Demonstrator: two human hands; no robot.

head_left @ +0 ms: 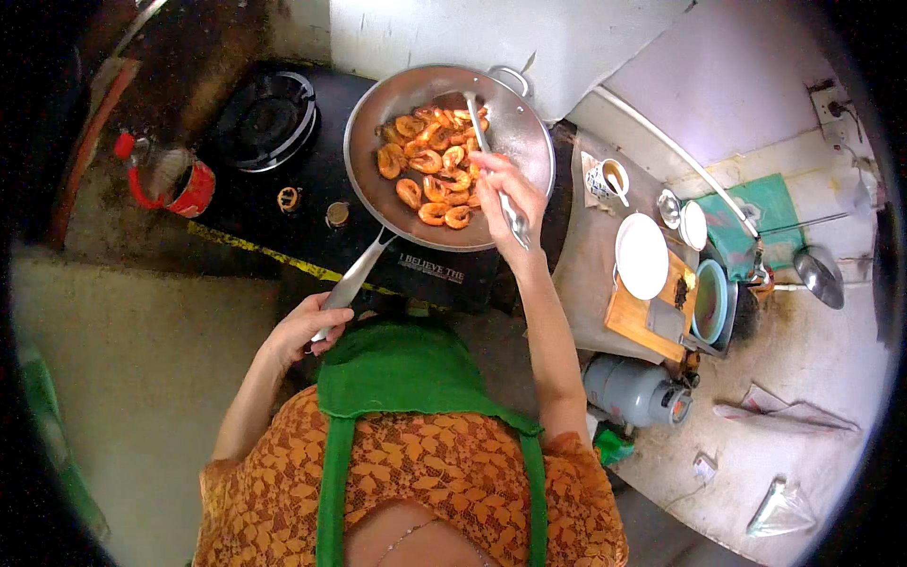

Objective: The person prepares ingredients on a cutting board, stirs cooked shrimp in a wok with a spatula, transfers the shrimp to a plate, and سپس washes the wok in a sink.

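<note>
A wide wok (518,132) with a metal rim sits on the black stove, over its right side. Curled orange-red shrimp (427,163) lie in it, mostly around the middle. My left hand (304,326) is closed around the wok's long silver handle (359,269), which points down and to the left. Above the pan, my right hand (513,200) grips the metal handle of a spatula (475,115). Its lower end reaches among the shrimp near the far side, and I cannot make out the full shape of its head.
Left of the wok are a second burner (266,123) and a clear jug (172,180) with a red cap and label. The right counter holds a patterned cup (605,180), white plate (642,255), cutting board (628,317), cleaver (663,322) and blue bowl (710,298). Below stands a grey gas cylinder (625,389).
</note>
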